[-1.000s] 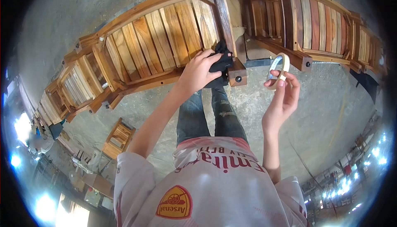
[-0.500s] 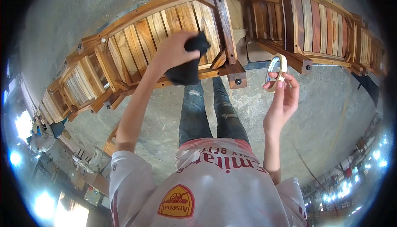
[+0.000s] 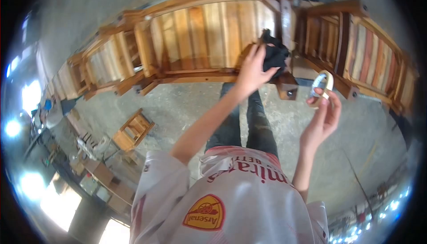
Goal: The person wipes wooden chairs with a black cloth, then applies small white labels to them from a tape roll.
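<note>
A bunched black cloth is gripped in my left hand, fingers curled round its near side. The cloth lies against the right end of a slatted wooden furniture piece, beside its crosspiece and corner post. Out to the right, my right hand holds up a roll of masking tape between thumb and fingers. The roll stands on edge, in front of a second slatted wooden piece.
More slatted wooden pieces continue the row to the left. A small wooden frame stands on the concrete floor behind on the left. Boxes and workshop clutter lie at the lower left. My legs are close to the row.
My left hand has carried the black cloth rightward, from over the slats to the right end of the wooden piece. The right hand keeps the tape roll raised. The whole view has shifted.
</note>
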### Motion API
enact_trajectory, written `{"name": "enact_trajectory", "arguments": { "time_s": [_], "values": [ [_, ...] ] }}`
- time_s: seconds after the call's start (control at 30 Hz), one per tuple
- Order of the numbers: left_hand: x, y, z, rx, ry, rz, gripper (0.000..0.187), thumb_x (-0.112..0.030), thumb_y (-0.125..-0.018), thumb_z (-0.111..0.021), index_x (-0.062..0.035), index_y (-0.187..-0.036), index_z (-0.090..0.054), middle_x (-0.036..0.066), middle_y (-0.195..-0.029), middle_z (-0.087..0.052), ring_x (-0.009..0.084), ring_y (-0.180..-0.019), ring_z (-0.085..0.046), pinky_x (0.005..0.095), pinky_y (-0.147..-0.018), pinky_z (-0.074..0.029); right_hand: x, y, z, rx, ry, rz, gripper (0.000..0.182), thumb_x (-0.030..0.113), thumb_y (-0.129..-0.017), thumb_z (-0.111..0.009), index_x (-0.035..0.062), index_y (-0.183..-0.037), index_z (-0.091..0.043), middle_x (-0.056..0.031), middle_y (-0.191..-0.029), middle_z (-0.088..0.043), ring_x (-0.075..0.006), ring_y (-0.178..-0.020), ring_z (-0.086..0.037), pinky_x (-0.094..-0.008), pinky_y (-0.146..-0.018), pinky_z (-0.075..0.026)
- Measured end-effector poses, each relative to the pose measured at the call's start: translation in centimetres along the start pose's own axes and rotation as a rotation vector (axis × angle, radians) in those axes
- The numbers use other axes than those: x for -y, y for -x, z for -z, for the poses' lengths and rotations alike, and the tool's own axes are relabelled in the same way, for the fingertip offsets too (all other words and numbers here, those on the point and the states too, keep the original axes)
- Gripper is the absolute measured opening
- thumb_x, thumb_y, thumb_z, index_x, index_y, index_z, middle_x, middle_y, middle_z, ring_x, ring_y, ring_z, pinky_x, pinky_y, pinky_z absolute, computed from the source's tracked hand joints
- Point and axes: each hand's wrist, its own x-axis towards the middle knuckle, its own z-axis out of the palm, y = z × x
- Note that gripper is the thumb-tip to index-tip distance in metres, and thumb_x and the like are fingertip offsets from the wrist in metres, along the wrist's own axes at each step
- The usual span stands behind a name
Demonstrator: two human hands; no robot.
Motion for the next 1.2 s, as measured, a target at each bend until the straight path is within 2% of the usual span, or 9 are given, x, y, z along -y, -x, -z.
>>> {"name": "enact_trajectory", "arguments": {
  "time_s": [0.17,0.33,0.47,0.6,0.83,0.9,1.0,1.1,1.2],
  "values": [
    [1.5,0.1,2.3,0.070,-0.224,0.117,0.056,-0.002,-0.068,-0.072,-0.0129,-0.121,-0.058,0.015,-0.116,-0.051,0.0354,-0.100,-0.060,0.0439,-0.077,-0.053,0.8,-0.3,-2.4,0.087,0.100,0.089,0.020,0.010,-0.100,-0.048,0.0025,-0.118,-0.053,-0.0132,-0.102,-0.067,-0.0160,-0.079,-0.059,-0.0309,-0.076,-0.048],
    [5.3,3.8,13.5,0.021,-0.677,0.153,0.057,-0.001,-0.069,-0.070,-0.0245,-0.120,-0.059,0.009,-0.120,-0.050,0.0299,-0.109,-0.054,0.0423,-0.076,-0.054,1.6,-0.1,-5.7,0.177,0.146,0.118,0.023,0.014,-0.100,-0.048,0.0036,-0.120,-0.054,-0.0104,-0.105,-0.067,-0.0148,-0.082,-0.060,-0.0296,-0.079,-0.048],
    [8.9,5.8,22.1,-0.164,-0.874,0.287,0.056,0.001,-0.067,-0.069,-0.0199,-0.117,-0.059,0.010,-0.114,-0.050,0.0338,-0.103,-0.053,0.0468,-0.078,-0.052,1.8,0.6,-8.5,0.229,0.183,0.124,0.023,0.013,-0.100,-0.048,0.0037,-0.120,-0.054,-0.0101,-0.105,-0.067,-0.0139,-0.083,-0.060,-0.0291,-0.079,-0.048],
    [7.6,4.6,17.8,-0.339,-0.736,0.468,0.051,-0.002,-0.069,-0.067,-0.0170,-0.116,-0.056,0.015,-0.112,-0.049,0.0368,-0.095,-0.055,0.0482,-0.073,-0.052,1.7,1.3,-11.7,0.286,0.191,0.134,0.024,0.014,-0.100,-0.049,0.0026,-0.121,-0.054,-0.0092,-0.106,-0.067,-0.0126,-0.084,-0.059,-0.0277,-0.080,-0.048],
    [3.7,2.7,9.3,-0.066,-0.214,0.326,0.053,-0.003,-0.072,-0.067,-0.0171,-0.121,-0.053,0.017,-0.118,-0.047,0.0378,-0.101,-0.055,0.0456,-0.069,-0.055,3.0,3.1,-19.2,0.364,0.228,0.196,0.021,0.010,-0.099,-0.048,0.0019,-0.118,-0.053,-0.0124,-0.105,-0.066,-0.0140,-0.079,-0.060,-0.0262,-0.071,-0.049],
    [3.8,2.9,10.7,-0.119,-0.194,0.204,0.049,-0.006,-0.071,-0.069,-0.0175,-0.118,-0.059,0.016,-0.117,-0.048,0.0362,-0.101,-0.056,0.0415,-0.067,-0.055,3.0,3.4,-20.7,0.381,0.233,0.220,0.021,0.009,-0.099,-0.048,0.0011,-0.118,-0.052,-0.0128,-0.104,-0.066,-0.0144,-0.079,-0.060,-0.0268,-0.072,-0.049],
    [4.5,2.2,17.8,0.086,-0.516,0.376,0.050,-0.002,-0.071,-0.070,-0.0187,-0.117,-0.058,0.013,-0.117,-0.049,0.0346,-0.098,-0.058,0.0422,-0.067,-0.056,3.1,3.8,-22.6,0.401,0.254,0.241,0.021,0.008,-0.099,-0.048,0.0002,-0.117,-0.052,-0.0131,-0.104,-0.066,-0.0147,-0.079,-0.060,-0.0278,-0.073,-0.049],
    [6.5,3.2,26.5,-0.038,-0.715,0.483,0.050,-0.001,-0.070,-0.070,-0.0173,-0.116,-0.058,0.012,-0.110,-0.052,0.0341,-0.094,-0.059,0.0420,-0.065,-0.056,2.9,4.4,-24.0,0.409,0.262,0.229,0.020,0.008,-0.099,-0.048,0.0002,-0.117,-0.052,-0.0132,-0.103,-0.066,-0.0148,-0.079,-0.060,-0.0283,-0.074,-0.049],
    [10.2,6.0,25.7,-0.014,-0.820,0.451,0.052,-0.003,-0.068,-0.072,-0.0152,-0.117,-0.057,0.014,-0.107,-0.052,0.0339,-0.089,-0.061,0.0424,-0.061,-0.056,2.7,4.7,-24.4,0.419,0.250,0.215,0.020,0.008,-0.099,-0.048,0.0005,-0.117,-0.052,-0.0133,-0.103,-0.066,-0.0148,-0.079,-0.060,-0.0284,-0.074,-0.049]
  ]
}}
